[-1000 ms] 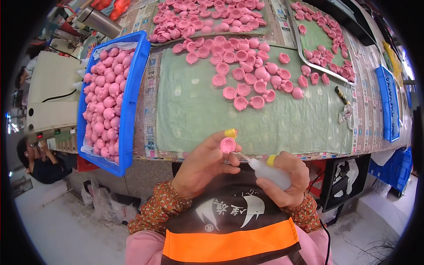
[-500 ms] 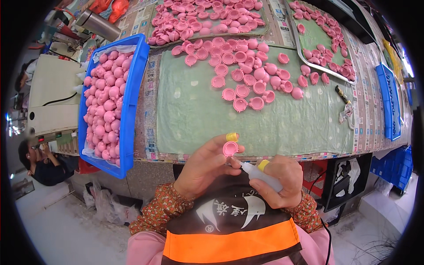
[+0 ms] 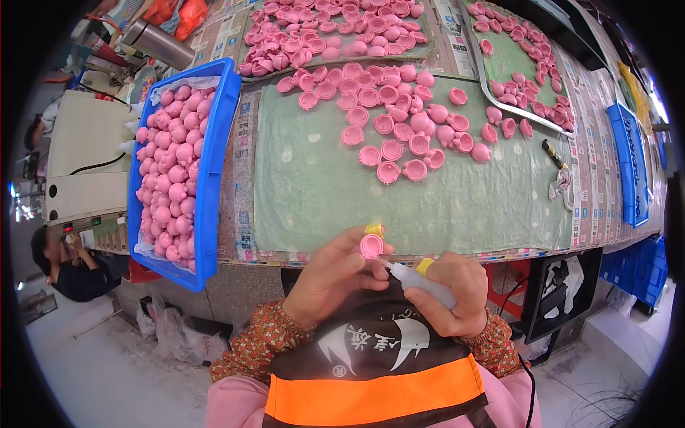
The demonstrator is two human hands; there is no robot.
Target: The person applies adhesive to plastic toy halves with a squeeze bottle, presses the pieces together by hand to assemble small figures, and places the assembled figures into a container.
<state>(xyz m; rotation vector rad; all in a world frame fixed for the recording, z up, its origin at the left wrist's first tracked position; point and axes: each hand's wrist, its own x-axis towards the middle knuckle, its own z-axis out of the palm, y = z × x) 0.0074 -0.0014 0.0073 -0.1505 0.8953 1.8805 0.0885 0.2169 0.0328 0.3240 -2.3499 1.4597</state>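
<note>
Between the fingers of my left hand [image 3: 330, 269] is a pink hollow half-shell [image 3: 372, 246], its round open side facing up toward me. Yellow tape wraps one of that hand's fingertips. My right hand [image 3: 454, 291] is closed around a translucent squeeze bottle [image 3: 427, 284], and yellow tape shows on its thumb or finger too. The bottle's thin nozzle points left and lies close beneath the half-shell; whether it touches is too small to tell. Beyond my hands, several loose pink half-shells [image 3: 388, 172] lie on the green cloth [image 3: 307, 207], some hollow side up, some domed side up.
At left stands a blue bin [image 3: 208, 214] full of round pink pieces. A metal-rimmed tray [image 3: 524, 113] and a far board hold more half-shells. A steel flask [image 3: 158, 43] lies at the back left, a blue tray [image 3: 628, 164] at the right. Another person [image 3: 75, 260] sits far left.
My left hand and the half-shell have dipped slightly toward me. The bottle stays almost where it was, its nozzle still near the left fingers.
</note>
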